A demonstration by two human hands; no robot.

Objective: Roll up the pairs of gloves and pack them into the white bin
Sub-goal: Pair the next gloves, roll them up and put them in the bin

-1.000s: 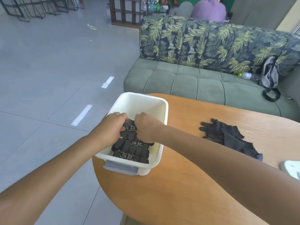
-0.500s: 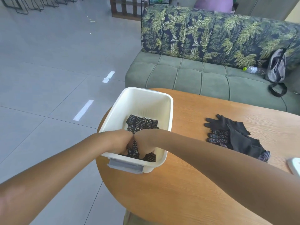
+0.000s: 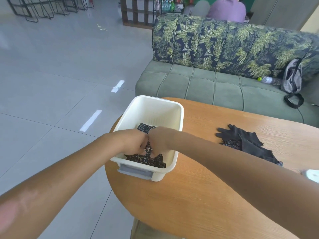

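The white bin (image 3: 170, 118) stands at the left edge of the round wooden table (image 3: 198, 195). Rolled black dotted gloves (image 3: 146, 160) lie inside it, near its front wall. Both of my hands are down in the bin, knuckles touching. My left hand (image 3: 133, 143) and my right hand (image 3: 160, 140) have their fingers closed on a rolled pair of gloves between them. Another dotted roll (image 3: 144, 128) shows just behind my hands. A loose pile of black gloves (image 3: 245, 144) lies flat on the table to the right of the bin.
A green sofa (image 3: 215, 90) with leaf-print cushions stands behind the table, with a grey bag (image 3: 292, 76) and a plastic bottle (image 3: 266, 79) on its seat. A white object (image 3: 311, 174) lies at the table's right edge. A person in purple sits behind the sofa. Grey tiled floor spreads to the left.
My hands moved from the middle of the bin toward its front wall and stay there, pressed on the rolls. The view shifted slightly.
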